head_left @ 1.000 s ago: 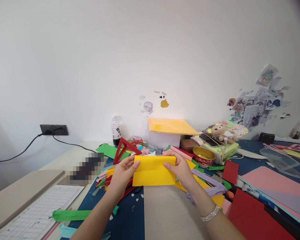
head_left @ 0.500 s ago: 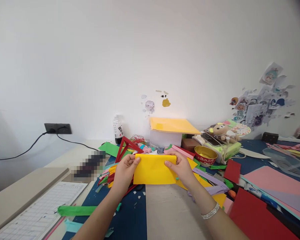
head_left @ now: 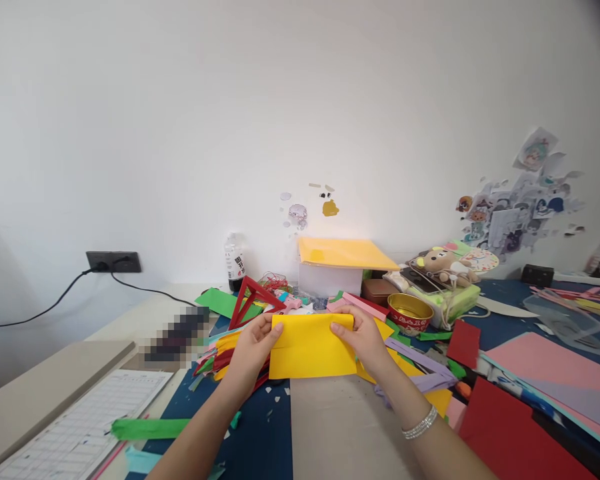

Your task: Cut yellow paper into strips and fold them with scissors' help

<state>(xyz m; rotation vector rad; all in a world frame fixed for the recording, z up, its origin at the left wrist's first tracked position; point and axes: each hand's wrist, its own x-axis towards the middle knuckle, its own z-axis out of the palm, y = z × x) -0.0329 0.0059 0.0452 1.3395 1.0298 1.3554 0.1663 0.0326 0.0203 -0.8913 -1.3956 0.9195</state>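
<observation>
A yellow sheet of paper [head_left: 313, 350] hangs upright between my two hands above the desk, its broad face toward me. My left hand [head_left: 253, 347] pinches its upper left corner, thumb in front and fingers curled behind. At the upper right corner my right hand [head_left: 363, 337] grips it the same way; that wrist wears a sparkling bracelet. Faint creases run across the sheet. Beneath its lower edge lies a grey board [head_left: 343, 427] on the dark blue desk mat [head_left: 260, 437].
Paper strips, a red triangular frame [head_left: 250, 300] and a red-gold tin [head_left: 410, 313] lie behind my hands. A bottle [head_left: 235, 263] and white box [head_left: 330, 279] stand by the wall. Red paper [head_left: 515, 433] is at right, a green strip [head_left: 150, 429] at left.
The yellow sheet reaches slightly lower and shows more of its face below my fingers. Both hands keep their hold, and the view has shifted a little.
</observation>
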